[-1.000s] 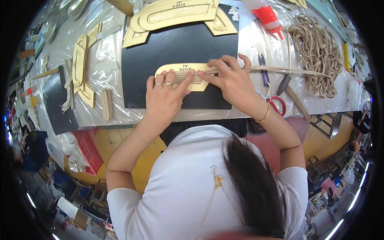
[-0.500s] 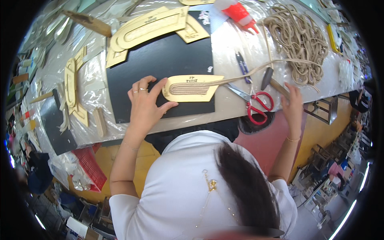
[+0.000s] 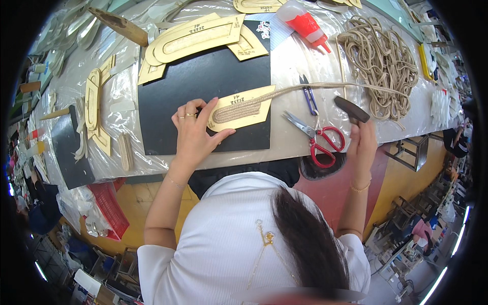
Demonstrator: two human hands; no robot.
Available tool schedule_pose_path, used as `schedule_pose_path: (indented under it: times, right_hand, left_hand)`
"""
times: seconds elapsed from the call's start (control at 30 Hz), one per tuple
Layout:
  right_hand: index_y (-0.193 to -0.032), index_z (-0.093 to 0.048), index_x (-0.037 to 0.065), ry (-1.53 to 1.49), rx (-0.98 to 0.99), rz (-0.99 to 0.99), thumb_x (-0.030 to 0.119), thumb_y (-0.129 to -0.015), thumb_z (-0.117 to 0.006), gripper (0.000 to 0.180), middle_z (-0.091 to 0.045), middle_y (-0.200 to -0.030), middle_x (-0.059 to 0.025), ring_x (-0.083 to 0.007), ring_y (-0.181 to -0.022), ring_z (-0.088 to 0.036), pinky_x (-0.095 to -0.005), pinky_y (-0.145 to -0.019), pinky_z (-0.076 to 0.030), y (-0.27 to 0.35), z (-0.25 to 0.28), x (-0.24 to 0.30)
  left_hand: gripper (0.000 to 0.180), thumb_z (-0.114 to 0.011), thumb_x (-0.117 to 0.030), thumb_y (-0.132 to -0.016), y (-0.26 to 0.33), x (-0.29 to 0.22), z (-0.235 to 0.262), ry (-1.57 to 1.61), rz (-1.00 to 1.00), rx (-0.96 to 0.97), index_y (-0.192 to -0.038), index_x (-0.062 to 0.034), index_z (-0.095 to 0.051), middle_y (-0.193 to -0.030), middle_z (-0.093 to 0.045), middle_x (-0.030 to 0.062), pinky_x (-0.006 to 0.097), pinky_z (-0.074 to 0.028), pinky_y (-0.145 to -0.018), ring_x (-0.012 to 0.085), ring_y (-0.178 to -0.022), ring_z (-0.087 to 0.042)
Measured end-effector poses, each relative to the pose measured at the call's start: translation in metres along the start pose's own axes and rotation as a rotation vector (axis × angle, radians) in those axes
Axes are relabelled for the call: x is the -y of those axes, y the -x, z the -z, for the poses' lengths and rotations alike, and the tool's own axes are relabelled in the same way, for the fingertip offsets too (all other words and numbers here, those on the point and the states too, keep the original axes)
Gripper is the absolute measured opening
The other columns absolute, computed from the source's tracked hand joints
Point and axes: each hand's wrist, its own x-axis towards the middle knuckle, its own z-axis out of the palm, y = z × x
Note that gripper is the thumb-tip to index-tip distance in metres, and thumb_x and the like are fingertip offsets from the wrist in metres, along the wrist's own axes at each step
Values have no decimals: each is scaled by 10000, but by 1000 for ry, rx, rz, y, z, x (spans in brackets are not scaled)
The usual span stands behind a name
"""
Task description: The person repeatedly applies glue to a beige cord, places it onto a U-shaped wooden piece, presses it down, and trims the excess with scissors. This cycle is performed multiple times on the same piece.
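Observation:
My left hand [image 3: 195,133] pinches the rounded end of a pale yellow template board [image 3: 251,120] between thumb and forefinger. The board rests slightly tilted on a black mat [image 3: 203,84]. Rows of beige cord [image 3: 236,110] lie looped in its slot, and the free cord runs right to a tangled pile [image 3: 381,66]. At the table's front edge my right hand [image 3: 362,145] is closed round the handle of a hammer [image 3: 352,109], its dark head raised above the fingers. Red-handled scissors [image 3: 321,145] and small blue thread snips [image 3: 309,96] lie between the hands.
More yellow templates [image 3: 198,40] are stacked at the mat's far edge, beside a pointed wooden stick [image 3: 119,26]. A red and clear squeeze bottle [image 3: 305,26] lies beyond the snips. Further templates [image 3: 92,104] and a short cord bundle [image 3: 125,152] sit on the left.
My right hand has closed on the hammer and shifted its head slightly right and nearer. The template has tilted, its right end swinging away from me, with my left hand still on it.

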Motion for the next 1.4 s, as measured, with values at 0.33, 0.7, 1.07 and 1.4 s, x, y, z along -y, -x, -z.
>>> schedule_pose_path:
  times: [0.33, 0.7, 1.07, 1.4]
  right_hand:
    - [-1333, -648, 100, -66, 233, 445, 60, -826, -705, 512, -632, -845, -38, -205, -654, -617, -341, -560, -496, -48, -43, 106]
    - [-1358, -629, 83, -108, 221, 434, 3, -841, -680, 525, -666, -864, -108, -254, -673, -654, -338, -576, -521, -51, -48, 99]
    - [-1375, -626, 136, -389, 66, 512, 85, -841, -733, 547, -615, -798, -55, -224, -610, -596, -357, -537, -478, -59, -58, 110]
    - [-1369, -631, 169, -391, 139, 656, 135, -830, -752, 554, -610, -772, -42, -207, -609, -602, -342, -516, -470, -64, -65, 124]
  left_hand:
    - [759, -883, -435, -689, 2, -2, -2, 29, -8, -57, -1342, -134, -638, -1172, -529, 62, 417, -308, -1010, 249, -1073, -479]
    - [763, -877, -439, -691, 2, 0, -5, 68, -10, -83, -1345, -132, -631, -1171, -536, 63, 420, -307, -1000, 256, -1094, -482]
    - [738, -884, -413, -687, 5, 0, 1, 141, 60, -60, -1302, -95, -628, -1191, -539, 75, 431, -325, -994, 274, -1129, -477]
    - [667, -887, -402, -671, 5, 15, 8, 111, 35, -58, -1239, -129, -668, -1229, -531, 59, 432, -330, -995, 276, -1178, -459]
